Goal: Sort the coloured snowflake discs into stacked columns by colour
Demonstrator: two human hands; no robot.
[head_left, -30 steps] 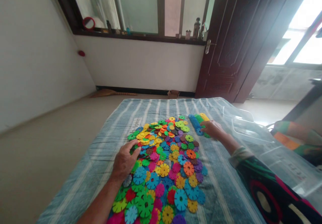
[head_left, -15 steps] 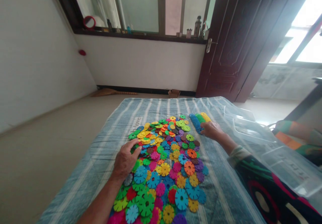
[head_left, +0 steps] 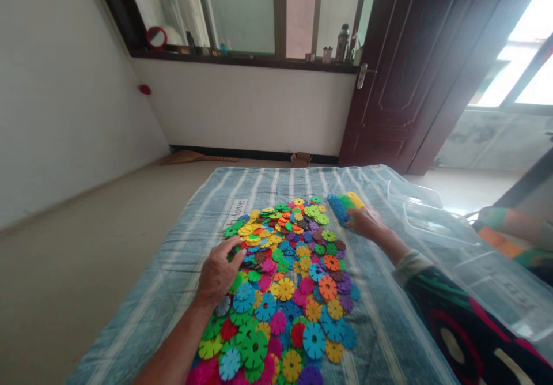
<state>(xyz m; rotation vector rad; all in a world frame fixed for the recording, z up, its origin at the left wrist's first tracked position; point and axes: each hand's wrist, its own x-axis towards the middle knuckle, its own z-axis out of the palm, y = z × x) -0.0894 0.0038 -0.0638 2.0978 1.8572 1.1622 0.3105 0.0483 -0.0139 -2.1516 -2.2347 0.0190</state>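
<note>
A long spread of colourful notched plastic discs (head_left: 285,289) covers the middle of the striped cloth (head_left: 168,270). My left hand (head_left: 219,270) rests at the left edge of the discs, thumb and forefinger apart, nothing visible between them. To the right of the spread lie rows of stacked discs: a blue row (head_left: 337,209), a green row (head_left: 345,202) and a yellow row (head_left: 355,199). My right hand (head_left: 366,222) is at the near end of these rows, its fingers bent together; what they hold, if anything, is hidden.
Clear plastic boxes (head_left: 496,281) and lids (head_left: 415,195) lie along the right side, beyond my right sleeve (head_left: 458,316). A brown door (head_left: 389,85) and a window ledge (head_left: 259,61) with small items stand behind. A broom (head_left: 190,157) lies on the floor.
The whole view has shifted slightly, with the discs and both hands a little further right in the picture. Both hands keep nearly the same places relative to the discs.
</note>
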